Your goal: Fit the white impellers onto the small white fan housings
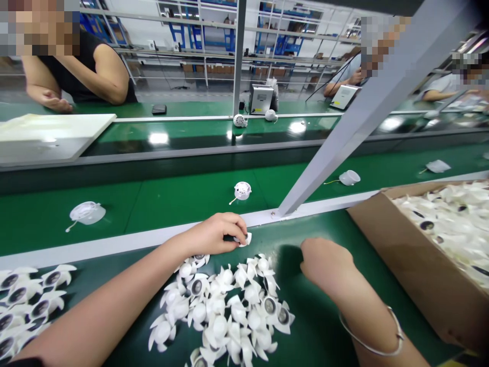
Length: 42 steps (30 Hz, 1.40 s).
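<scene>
Going in with the left hand point(219, 233) now, and clamped, thumb against fingers, on one white fan point(247, 239)! Holding it at the far side of the loose heap point(219, 326), just on the near side of the pale rail point(114, 242). Cannot tell about contact with the green table point(305, 321) under it.

Over to the right hand point(328, 262): curled, back upward, between heap and box point(401, 250), with fingertips hidden. Cannot tell there: apart, together or gripping something.

On to the score! Just one fan visibly in hand, with plenty left in the heap, tumbled every way up. Looking left, to another pile point(21, 293), more evenly laid, mostly dark centres up. Looking right, to the box, loaded high with white parts point(439, 209).

Across the rail now, to the belt point(191, 188), with wired cups point(87, 212) spaced well apart. Too small to tell about fans inside, so no calling those done. Judging by heap and box, looks a long way from finished.
</scene>
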Each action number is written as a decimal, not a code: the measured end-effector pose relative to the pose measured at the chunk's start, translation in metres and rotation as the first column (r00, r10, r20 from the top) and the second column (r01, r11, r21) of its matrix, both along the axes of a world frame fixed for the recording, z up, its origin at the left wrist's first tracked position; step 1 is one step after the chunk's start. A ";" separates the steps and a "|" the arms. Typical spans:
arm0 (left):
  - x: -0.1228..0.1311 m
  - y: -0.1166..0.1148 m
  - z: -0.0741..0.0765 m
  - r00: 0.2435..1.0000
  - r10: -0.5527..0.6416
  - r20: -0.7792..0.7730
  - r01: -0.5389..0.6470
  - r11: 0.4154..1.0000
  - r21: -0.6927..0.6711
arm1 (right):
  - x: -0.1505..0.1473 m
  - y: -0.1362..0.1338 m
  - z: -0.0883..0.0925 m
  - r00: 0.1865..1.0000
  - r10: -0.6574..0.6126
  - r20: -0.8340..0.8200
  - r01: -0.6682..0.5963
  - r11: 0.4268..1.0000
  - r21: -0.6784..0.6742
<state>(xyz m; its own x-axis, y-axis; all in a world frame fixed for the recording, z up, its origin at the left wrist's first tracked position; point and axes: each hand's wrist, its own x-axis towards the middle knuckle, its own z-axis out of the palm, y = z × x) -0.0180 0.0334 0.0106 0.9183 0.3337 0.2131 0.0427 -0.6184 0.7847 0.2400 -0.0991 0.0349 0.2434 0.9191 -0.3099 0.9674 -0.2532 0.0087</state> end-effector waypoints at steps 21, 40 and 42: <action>0.002 0.009 -0.009 0.992 0.050 -0.117 -0.071 0.980 -0.183 | -0.064 0.032 -0.013 0.705 0.515 -0.488 -0.237 0.819 0.522; 0.004 0.007 -0.008 0.981 0.128 -0.147 -0.157 0.966 -0.203 | -0.081 0.019 -0.007 0.680 0.699 0.222 -0.692 0.513 0.507; 0.003 0.007 -0.009 0.980 0.129 -0.151 -0.159 0.965 -0.209 | -0.062 0.016 0.003 0.741 0.644 0.190 -0.598 0.502 0.625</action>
